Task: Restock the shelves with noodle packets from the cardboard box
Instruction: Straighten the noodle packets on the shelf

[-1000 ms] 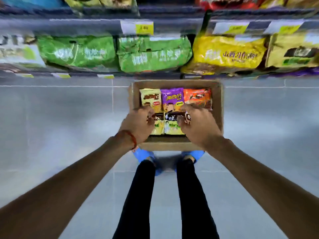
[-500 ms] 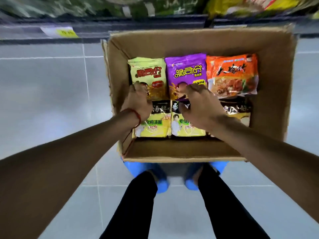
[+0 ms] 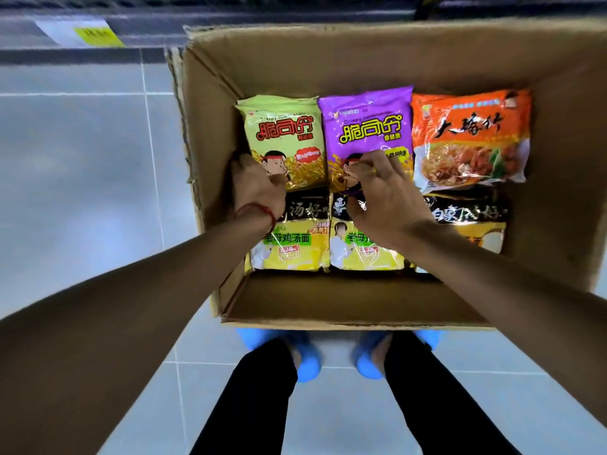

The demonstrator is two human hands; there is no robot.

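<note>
L hand (image 3: 256, 188): fingers curled round lower-left corner of lime pkt (image 3: 282, 136); red thread band (image 3: 258, 210) on wrist. R hand (image 3: 384, 198): fingertips + thumb pinch bottom edge of purple pkt (image 3: 368, 133). Both pkts are glossy, crinkly plastic pillows w/ same yellow "脆司令" logo + cartoon face; purple one also reads "Crispy". Beside them orange pkt (image 3: 469, 139), noodle photo, black brush script. Near row: three shiny black-and-yellow pkts (image 3: 292, 247), "老母鸡汤面" on green strip. All lie flat in open brown corrugated cardboard box (image 3: 328, 60) on grey tile floor (image 3: 82, 159). Shelf tag (image 3: 95, 32): yellow, blurred, unreadable.
</note>
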